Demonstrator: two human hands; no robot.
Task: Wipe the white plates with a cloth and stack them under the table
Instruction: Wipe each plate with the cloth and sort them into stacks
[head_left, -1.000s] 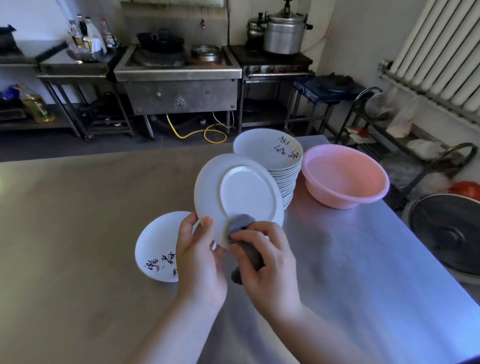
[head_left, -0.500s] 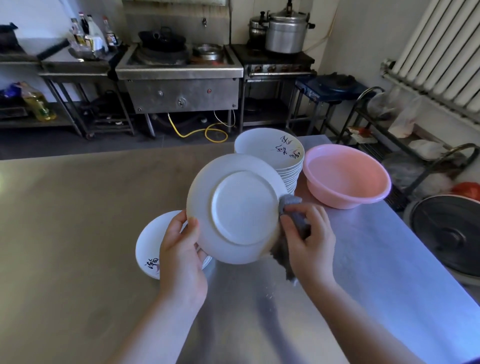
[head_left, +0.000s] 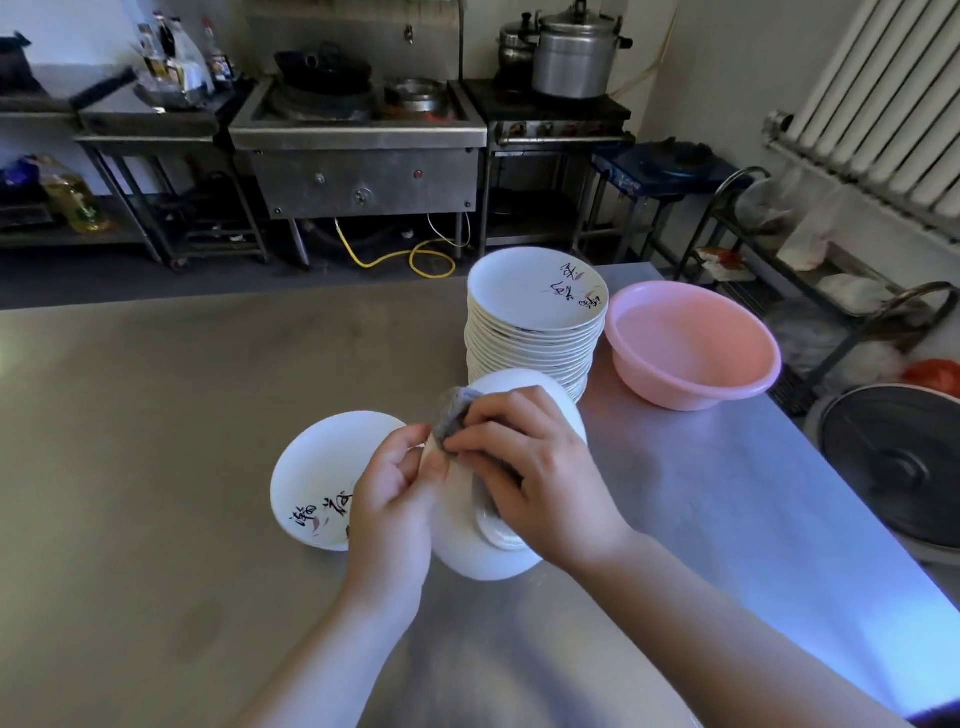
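Centrally, hands (head_left: 467, 483) gripping plate (head_left: 467, 556) rim

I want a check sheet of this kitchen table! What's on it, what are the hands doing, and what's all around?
Surface: steel table, bare metal, light glare at its near right corner.
Job's things: held plate, tilted, underside showing; grey cloth pressed on its rim; single plate with painted characters lying flat to the left; plate stack behind.
Clutter: pink basin right of the stack.
Hands: left hand grips the held plate's edge; right hand holds the cloth against it.
Cables: yellow hose coiled on the floor under the stove.
Surroundings: pressure cooker, radiator, wire rack, bottles on the far left counter.
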